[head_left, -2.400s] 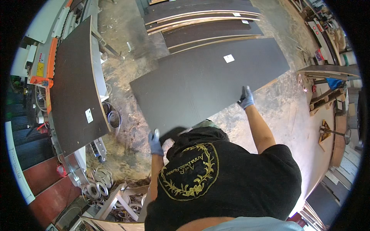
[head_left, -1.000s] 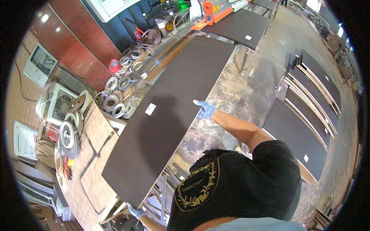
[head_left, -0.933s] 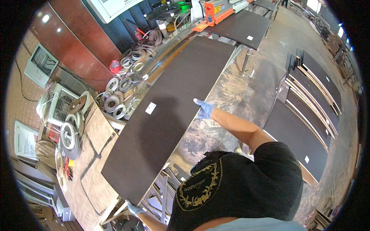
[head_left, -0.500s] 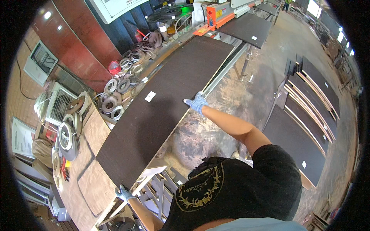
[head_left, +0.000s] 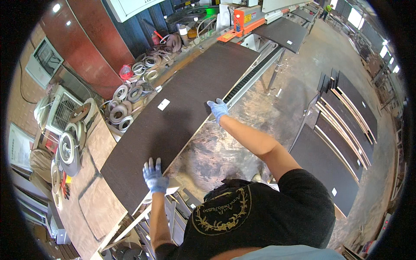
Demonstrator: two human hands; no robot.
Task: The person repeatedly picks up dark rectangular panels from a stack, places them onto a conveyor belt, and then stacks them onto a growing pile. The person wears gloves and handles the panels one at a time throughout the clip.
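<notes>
1. The left hand [head_left: 156, 177], in a blue-and-white glove, is lying palm down with its fingers spreading on a large dark-brown rectangular panel [head_left: 184, 110].
2. The right hand [head_left: 218, 110], gloved alike, is resting at the panel's right-hand long edge; whether its fingers are gripping beneath, I cannot tell.
3. The panel is lying flat, its far end reaching toward an orange, grey and white machine [head_left: 239, 21], a black roller track [head_left: 252, 73] running just beside it; a small white rectangular label [head_left: 164, 104] is showing on top.
4. A pale plywood counter [head_left: 102, 203] with dark lines is standing left of the panel's near end, carrying coiled white, grey and brown strips [head_left: 67, 149].
5. Dark panels with pale edges [head_left: 325, 162] are lying in overlapping rows at the right, above a stained concrete floor [head_left: 208, 156].
6. Glossy red-brown wall panels [head_left: 86, 43] are standing at upper left; a distant person in yellow-green [head_left: 326, 10] is standing near bright windows [head_left: 355, 19].
</notes>
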